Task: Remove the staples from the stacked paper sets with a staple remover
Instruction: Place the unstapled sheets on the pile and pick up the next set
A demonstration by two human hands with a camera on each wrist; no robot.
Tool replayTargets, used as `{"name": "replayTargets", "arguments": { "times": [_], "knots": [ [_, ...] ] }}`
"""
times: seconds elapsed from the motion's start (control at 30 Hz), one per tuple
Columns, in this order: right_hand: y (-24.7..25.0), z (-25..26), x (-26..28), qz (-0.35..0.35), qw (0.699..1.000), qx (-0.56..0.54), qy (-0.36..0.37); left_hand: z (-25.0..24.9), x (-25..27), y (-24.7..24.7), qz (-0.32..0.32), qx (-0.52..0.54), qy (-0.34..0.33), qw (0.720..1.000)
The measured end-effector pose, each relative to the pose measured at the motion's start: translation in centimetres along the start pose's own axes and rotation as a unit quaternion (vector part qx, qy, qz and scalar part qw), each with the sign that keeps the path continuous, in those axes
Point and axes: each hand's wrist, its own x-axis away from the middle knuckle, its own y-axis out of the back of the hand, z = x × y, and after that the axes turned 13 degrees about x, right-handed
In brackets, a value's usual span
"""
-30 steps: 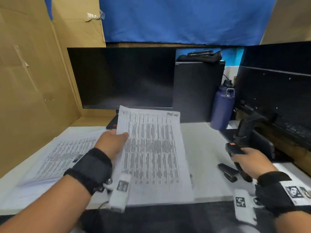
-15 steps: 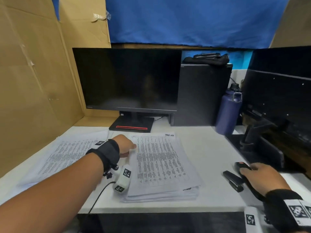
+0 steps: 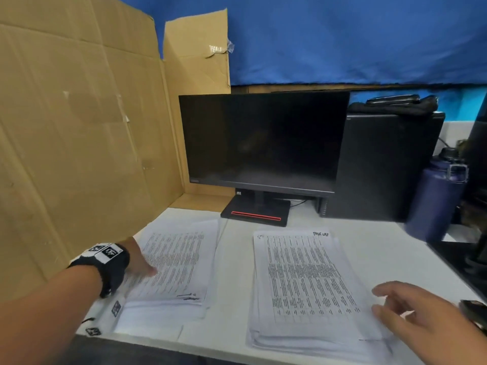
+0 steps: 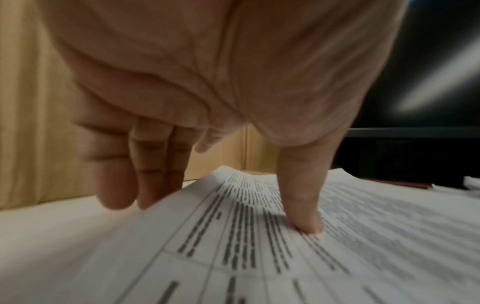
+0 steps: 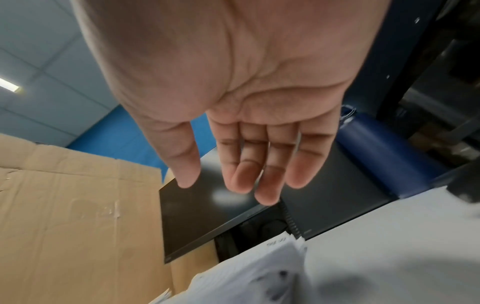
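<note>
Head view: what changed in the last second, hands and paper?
Left hand let go of the sheet it held up and moved left; its thumb now presses the left pile. Right hand left the black tool and moved left over the right pile, open and empty. Monitor and bottle stayed put.

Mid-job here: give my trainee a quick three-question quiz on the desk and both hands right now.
1. True or false: the right hand has a grip on a tool.
2. Which part of the left hand presses the left stack of printed white paper? A) thumb B) palm C) knuckles
3. Fill in: the right stack of printed white paper lies in front of the dark ____.

Key:
1. False; its fingers are spread, empty.
2. A; the thumb tip sits on the sheet.
3. Monitor, the black flat screen.
</note>
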Motion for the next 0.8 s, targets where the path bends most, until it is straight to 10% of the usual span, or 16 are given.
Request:
{"name": "replayTargets", "arguments": {
  "times": [0.27, 0.53, 0.67, 0.8],
  "knots": [
    [-2.3, 1.4, 0.1, 0.029, 0.998, -0.034, 0.035, 1.8, -1.0, -0.4, 0.055, 0.038, 0.01, 0.998],
    [-2.4, 2.6, 0.5, -0.009, 0.998, -0.041, 0.046, 2.3, 0.2, 1.1, -0.073, 0.155, -0.074, 0.982],
    [-2.3, 2.8, 0.4, -0.042, 0.996, -0.038, 0.066, 2.3, 4.5, 3.1, -0.083, 0.315, -0.112, 0.939],
    [-1.7, 3.9, 0.5, -0.069, 0.988, -0.098, 0.1, 1.3, 10.4, 6.3, -0.075, 0.509, -0.191, 0.836]
  ]
}}
